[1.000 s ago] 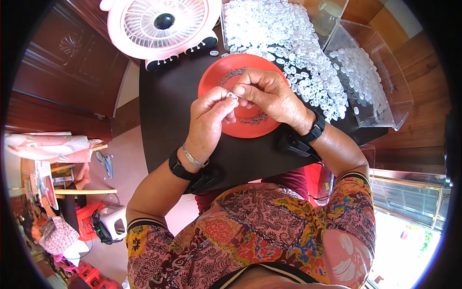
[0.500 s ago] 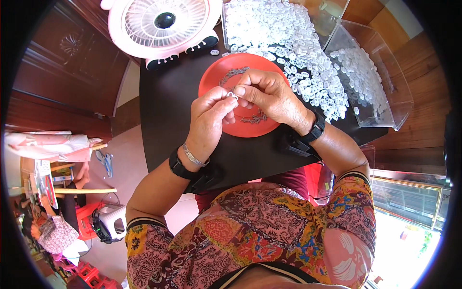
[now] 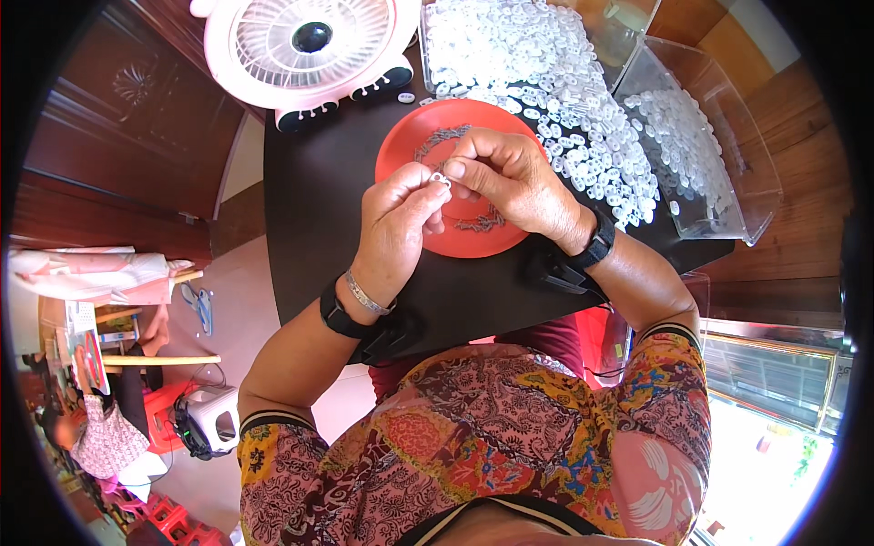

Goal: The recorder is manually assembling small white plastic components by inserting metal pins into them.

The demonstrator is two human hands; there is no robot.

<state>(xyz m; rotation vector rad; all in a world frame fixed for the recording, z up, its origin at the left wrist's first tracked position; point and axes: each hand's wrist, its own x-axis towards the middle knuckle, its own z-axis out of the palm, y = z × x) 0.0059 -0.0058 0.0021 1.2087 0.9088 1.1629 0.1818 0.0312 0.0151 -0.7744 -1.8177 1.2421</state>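
Pinch: the left hand (image 3: pixel 391 227) is holding a small white looped piece (image 3: pixel 441 179) between thumb and forefinger, raised above the red plate (image 3: pixel 393 150).
Meeting fingertips: the right hand (image 3: pixel 523 187) is pinching narrowly at the far edge of that piece; I cannot tell whether it is also gripping a separate part.
Change: against a second ago I am finding almost none. Both hands are keeping their pose while the surroundings are drifting very slightly in my view, so I am judging that the work is staying on this one piece.
Plate contents: grey pieces (image 3: pixel 443 135) are lying in curved clusters toward its far and near sides, partly behind the hands.
Dark table: its top (image 3: pixel 332 191) is supporting the plate.
White heap: many small oval pieces (image 3: pixel 510 55) are spreading across the far right.
Clear bin: this container (image 3: pixel 763 205) is holding more white pieces, farther right.
Pink fan: it (image 3: pixel 310 36) is standing at far left.
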